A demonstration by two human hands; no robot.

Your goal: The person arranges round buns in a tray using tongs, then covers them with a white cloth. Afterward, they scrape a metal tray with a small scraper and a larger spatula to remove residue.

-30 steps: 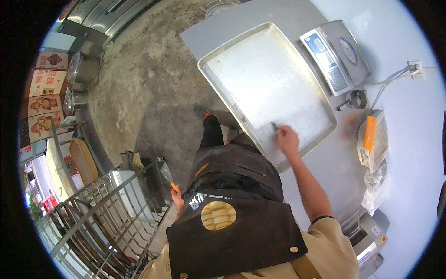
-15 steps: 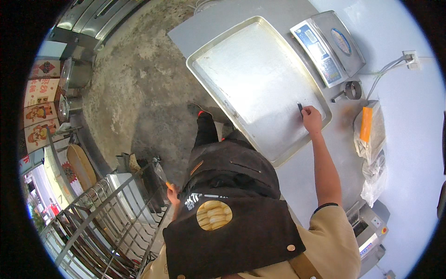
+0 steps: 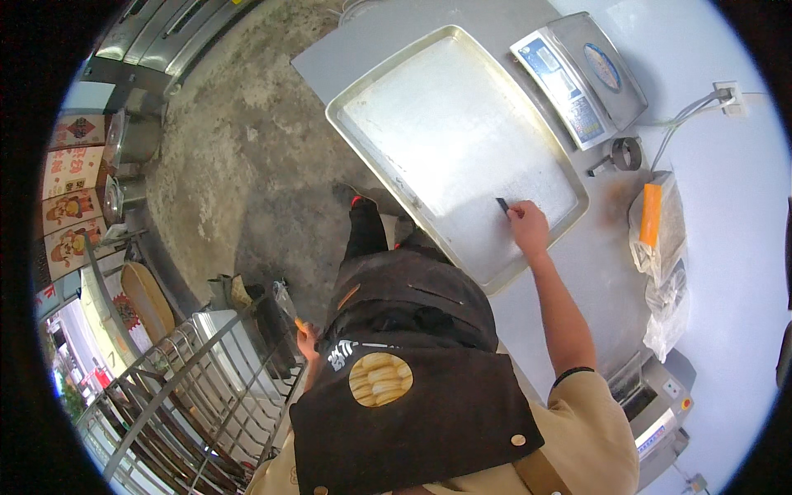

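Observation:
My right hand (image 3: 528, 224) is over the near right part of a large, shallow metal baking tray (image 3: 569, 224). Its closed fingers pinch a small, dark, flat strip (image 3: 502, 205) that points away from me and to the left, close to the tray's bottom; I cannot tell its exact kind. Down at my left side, beside the apron, my left hand (image 3: 308, 341) is closed around an orange-handled tool (image 3: 298, 322) with a pale, shiny head. The tool's kind is too small to make out.
A digital scale (image 3: 569, 87) stands right of the tray, with a metal ring with a handle (image 3: 625, 155) nearby. Plastic bags and an orange roll (image 3: 650, 216) lie along the wall. A metal rack (image 3: 173, 388) stands at my left; a grey machine (image 3: 656, 396) sits at the lower right.
My right hand has moved left across the tray with the dark strip in its fingers. My left hand stays low with the orange-handled tool.

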